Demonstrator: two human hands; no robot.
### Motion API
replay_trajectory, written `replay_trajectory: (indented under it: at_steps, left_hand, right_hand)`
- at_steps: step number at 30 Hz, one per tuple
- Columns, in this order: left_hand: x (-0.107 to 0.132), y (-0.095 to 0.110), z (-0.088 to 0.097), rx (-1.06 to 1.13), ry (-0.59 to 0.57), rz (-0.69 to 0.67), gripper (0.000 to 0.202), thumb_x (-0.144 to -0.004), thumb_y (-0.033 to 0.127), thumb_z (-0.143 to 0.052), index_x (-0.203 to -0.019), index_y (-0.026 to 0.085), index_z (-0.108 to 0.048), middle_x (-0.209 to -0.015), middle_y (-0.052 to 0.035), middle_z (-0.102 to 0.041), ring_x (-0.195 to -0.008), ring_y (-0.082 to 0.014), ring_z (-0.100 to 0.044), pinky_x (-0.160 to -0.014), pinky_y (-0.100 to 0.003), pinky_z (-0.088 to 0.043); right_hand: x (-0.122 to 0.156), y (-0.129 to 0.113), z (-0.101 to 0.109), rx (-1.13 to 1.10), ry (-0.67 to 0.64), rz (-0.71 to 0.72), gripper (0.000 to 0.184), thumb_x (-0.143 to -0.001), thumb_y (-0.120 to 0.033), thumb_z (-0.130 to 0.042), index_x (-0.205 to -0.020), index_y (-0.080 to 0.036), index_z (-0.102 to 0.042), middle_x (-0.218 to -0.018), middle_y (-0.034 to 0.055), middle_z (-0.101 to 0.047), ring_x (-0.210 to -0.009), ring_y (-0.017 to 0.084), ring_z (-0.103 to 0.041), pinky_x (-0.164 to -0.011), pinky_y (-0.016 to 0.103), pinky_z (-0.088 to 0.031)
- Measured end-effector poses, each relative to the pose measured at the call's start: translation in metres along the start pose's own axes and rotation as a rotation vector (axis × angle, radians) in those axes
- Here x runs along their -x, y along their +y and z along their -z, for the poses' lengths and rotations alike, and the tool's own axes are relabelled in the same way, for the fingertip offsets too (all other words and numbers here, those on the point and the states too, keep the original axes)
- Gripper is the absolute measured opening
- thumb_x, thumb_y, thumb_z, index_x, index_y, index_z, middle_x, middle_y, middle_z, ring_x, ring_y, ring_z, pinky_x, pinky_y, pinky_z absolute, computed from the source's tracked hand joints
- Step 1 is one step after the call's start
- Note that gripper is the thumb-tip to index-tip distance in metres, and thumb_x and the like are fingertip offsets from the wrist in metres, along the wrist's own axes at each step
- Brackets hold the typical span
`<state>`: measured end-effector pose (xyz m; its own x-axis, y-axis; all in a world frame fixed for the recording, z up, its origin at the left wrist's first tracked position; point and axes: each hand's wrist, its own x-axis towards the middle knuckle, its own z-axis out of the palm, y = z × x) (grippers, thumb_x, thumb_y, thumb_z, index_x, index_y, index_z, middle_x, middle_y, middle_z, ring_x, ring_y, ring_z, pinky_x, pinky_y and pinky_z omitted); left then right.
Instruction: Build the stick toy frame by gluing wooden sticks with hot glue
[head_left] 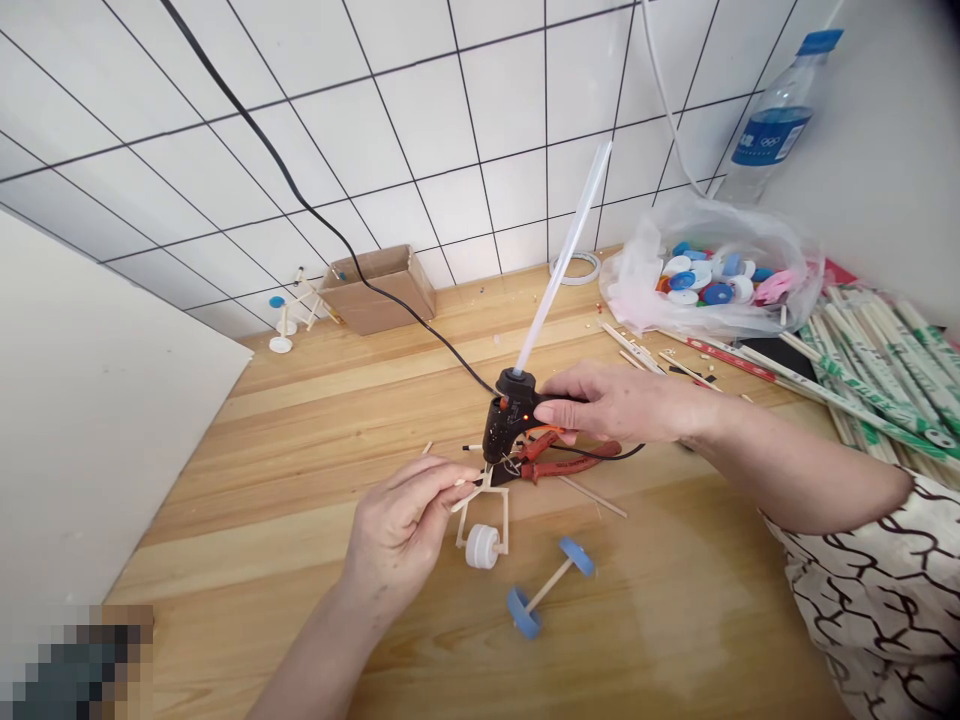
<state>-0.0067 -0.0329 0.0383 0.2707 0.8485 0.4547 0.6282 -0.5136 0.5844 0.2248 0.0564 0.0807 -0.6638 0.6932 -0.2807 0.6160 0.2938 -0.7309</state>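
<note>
Glue gun (pixel 504 425) stands upright on my feed, gripped across its top by the right hand (pixel 619 402), with a long clear glue stick (pixel 568 250) rising from it. Its nozzle sits at the stick frame (pixel 481 510), pinched by the left hand (pixel 401 530) mid-worktop (pixel 300 480); I can't tell if they touch. I see a white cap wheel (pixel 481 546) in that frame, red-handled pliers (pixel 570 460) just right, a blue-capped axle (pixel 551 588) nearer, and far right a plastic bag of bottle caps (pixel 720 275) beside bundled chopsticks (pixel 877 380).

The left hand (pixel 397 530) rises from the lower edge, thumb and fingers pinched together. The right hand (pixel 619 405) reaches in from the right, fingers extended forward, its bare forearm (pixel 787 465) emerging from a patterned sleeve (pixel 855 590).
</note>
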Motion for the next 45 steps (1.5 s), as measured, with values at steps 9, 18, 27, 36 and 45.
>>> replay_trajectory:
  at_steps: [9, 18, 27, 36, 45]
  left_hand:
    - [0.003, -0.004, -0.002, 0.007, 0.013, 0.007, 0.018, -0.081, 0.009, -0.054, -0.084, 0.020, -0.068, -0.076, 0.0004, -0.069, -0.069, -0.0111, -0.065, -0.063, -0.019, -0.051]
    - [0.002, -0.003, -0.001, 0.000, 0.012, 0.010, 0.017, -0.082, 0.011, -0.054, -0.083, 0.020, -0.068, -0.076, -0.0003, -0.069, -0.069, -0.0121, -0.065, -0.063, -0.020, -0.052]
    - [0.002, -0.003, -0.001, 0.007, 0.004, -0.011, 0.018, -0.081, 0.008, -0.054, -0.085, 0.019, -0.067, -0.077, 0.0001, -0.068, -0.071, -0.0111, -0.064, -0.064, -0.018, -0.051]
    - [0.003, -0.003, -0.001, 0.023, 0.008, 0.007, 0.018, -0.081, 0.009, -0.054, -0.085, 0.020, -0.068, -0.077, 0.0004, -0.068, -0.069, -0.0110, -0.064, -0.064, -0.019, -0.051]
    - [0.003, -0.002, -0.001, 0.023, 0.005, 0.013, 0.018, -0.081, 0.009, -0.053, -0.084, 0.020, -0.068, -0.076, -0.0004, -0.068, -0.068, -0.0115, -0.064, -0.063, -0.020, -0.051]
  right_hand:
    - [0.003, 0.000, 0.003, -0.184, -0.102, -0.016, 0.034, -0.089, -0.044, -0.043, -0.078, -0.015, -0.057, -0.067, -0.0017, -0.051, -0.052, 0.007, -0.040, -0.048, 0.020, -0.033]
    - [0.002, 0.010, 0.002, -0.342, -0.094, 0.007, 0.035, -0.088, -0.046, -0.045, -0.095, -0.016, -0.061, -0.078, 0.0024, -0.060, -0.055, 0.008, -0.043, -0.050, 0.021, -0.037]
    - [0.000, 0.010, 0.001, -0.344, -0.116, 0.019, 0.033, -0.088, -0.045, -0.045, -0.084, -0.015, -0.059, -0.077, 0.0017, -0.058, -0.051, 0.006, -0.042, -0.048, 0.021, -0.034]
    - [-0.002, 0.007, -0.001, -0.175, -0.067, 0.014, 0.039, -0.090, -0.046, -0.042, -0.071, -0.015, -0.056, -0.057, -0.0033, -0.047, -0.048, 0.007, -0.041, -0.047, 0.021, -0.032]
    - [-0.001, 0.003, -0.002, -0.113, -0.051, -0.002, 0.036, -0.091, -0.043, -0.039, -0.074, -0.016, -0.056, -0.052, -0.0050, -0.039, -0.045, 0.007, -0.036, -0.044, 0.021, -0.028]
